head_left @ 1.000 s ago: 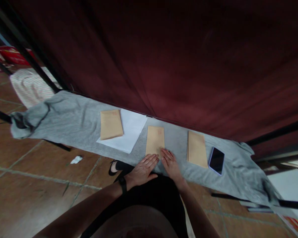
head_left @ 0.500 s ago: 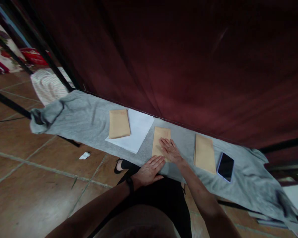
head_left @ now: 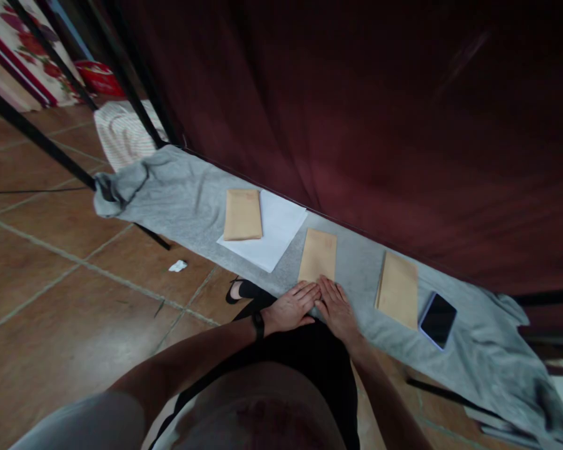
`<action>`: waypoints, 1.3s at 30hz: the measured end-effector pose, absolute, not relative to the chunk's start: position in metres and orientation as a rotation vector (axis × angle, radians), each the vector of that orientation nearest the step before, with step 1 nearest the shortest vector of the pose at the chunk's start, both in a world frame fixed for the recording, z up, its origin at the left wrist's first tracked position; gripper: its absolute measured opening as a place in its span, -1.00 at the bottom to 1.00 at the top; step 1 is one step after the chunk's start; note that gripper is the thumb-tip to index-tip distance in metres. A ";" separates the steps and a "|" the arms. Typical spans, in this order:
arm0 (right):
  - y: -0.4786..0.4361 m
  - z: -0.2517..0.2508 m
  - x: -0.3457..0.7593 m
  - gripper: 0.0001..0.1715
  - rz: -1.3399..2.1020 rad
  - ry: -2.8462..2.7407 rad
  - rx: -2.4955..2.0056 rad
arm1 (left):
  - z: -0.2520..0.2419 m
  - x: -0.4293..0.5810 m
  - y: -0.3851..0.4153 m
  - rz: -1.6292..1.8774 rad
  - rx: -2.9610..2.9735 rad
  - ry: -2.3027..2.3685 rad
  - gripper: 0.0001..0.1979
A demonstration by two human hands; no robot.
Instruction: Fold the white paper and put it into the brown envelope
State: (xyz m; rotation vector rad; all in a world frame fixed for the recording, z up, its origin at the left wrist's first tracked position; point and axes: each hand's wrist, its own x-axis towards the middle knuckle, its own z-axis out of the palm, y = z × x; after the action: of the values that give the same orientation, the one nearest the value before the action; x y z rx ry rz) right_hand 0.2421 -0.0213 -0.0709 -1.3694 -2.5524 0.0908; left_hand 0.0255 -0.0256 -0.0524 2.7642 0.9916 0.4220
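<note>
A brown paper envelope lies flat in front of me on the grey cloth. My left hand rests flat over its near left corner, fingers stretched out. Beside it my right hand lies flat on the near right end, fingers extended and almost touching the left fingertips. Neither hand grips anything. To the left, a thicker stack of brown envelopes sits partly on white paper sheets. On the right lies another small pile of brown envelopes.
A phone in a pale purple case lies right of the envelopes. Grey cloth covers the narrow bench, with a dark red curtain along its back edge. Black metal bars stand at the left. White scrap lies on the tiled floor.
My right hand has slid from the middle of the envelope to its near edge, beside my left hand. The whole view has shifted and tilted slightly.
</note>
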 end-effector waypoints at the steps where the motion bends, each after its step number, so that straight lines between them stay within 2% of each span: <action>1: -0.025 -0.072 0.241 -0.30 0.075 -2.545 -1.385 | -0.052 0.026 -0.026 0.426 2.763 0.996 -0.26; 17: -0.053 -0.078 0.243 -0.32 0.008 -2.394 -1.512 | -0.062 0.008 -0.032 0.408 2.732 1.227 -0.31; 25: -0.036 -0.079 0.214 -0.47 0.008 -1.796 -1.917 | -0.057 0.017 -0.032 0.458 2.753 1.326 -0.45; 28: -0.021 -0.077 0.205 -0.60 0.118 -1.557 -1.938 | -0.059 0.017 -0.030 0.496 2.749 1.335 -0.53; 31: -0.007 -0.075 0.206 -0.69 0.362 -1.320 -1.773 | -0.059 0.018 -0.027 0.525 2.718 1.371 -0.59; 39: -0.004 -0.051 0.197 -0.67 0.657 -1.181 -1.452 | -0.034 0.039 -0.012 0.543 2.569 1.508 -0.71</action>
State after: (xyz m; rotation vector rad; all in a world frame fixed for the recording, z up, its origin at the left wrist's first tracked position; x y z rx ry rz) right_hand 0.1971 -0.0039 -0.0513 -1.4524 -1.1814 0.6570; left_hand 0.0391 -0.0121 -0.0339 2.5692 1.5076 0.5429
